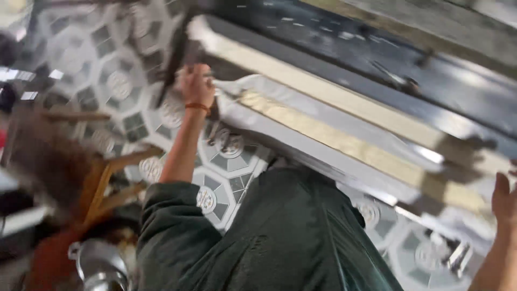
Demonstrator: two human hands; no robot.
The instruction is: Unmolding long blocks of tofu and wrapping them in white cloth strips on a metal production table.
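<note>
White and cream cloth, folded into a long strip [344,134], lies slantwise from the upper centre of the frame toward the right edge, resting on a dark table top [377,48] that fills the upper right. Left hand [195,86], upper centre-left: fingers curled shut on the near end of the strip, an orange band at the wrist, forearm bare below a pushed-up dark green sleeve [172,226]. Right hand [503,202], at the right edge, only partly in frame: thumb raised, hand just beside the far end of the strip; whether it grips the cloth cannot be told. Dark green garment [291,231], lower centre, covering the person's front. Floor of patterned tiles [107,70], grey and white with round medallions, across the upper left and showing again below the cloth at lower right. Wooden chair frame [116,172], orange-brown, left of centre. Shiny metal vessel [99,264], lower left corner. The whole view is blurred, so finer detail on the cloth and table stays unclear.
</note>
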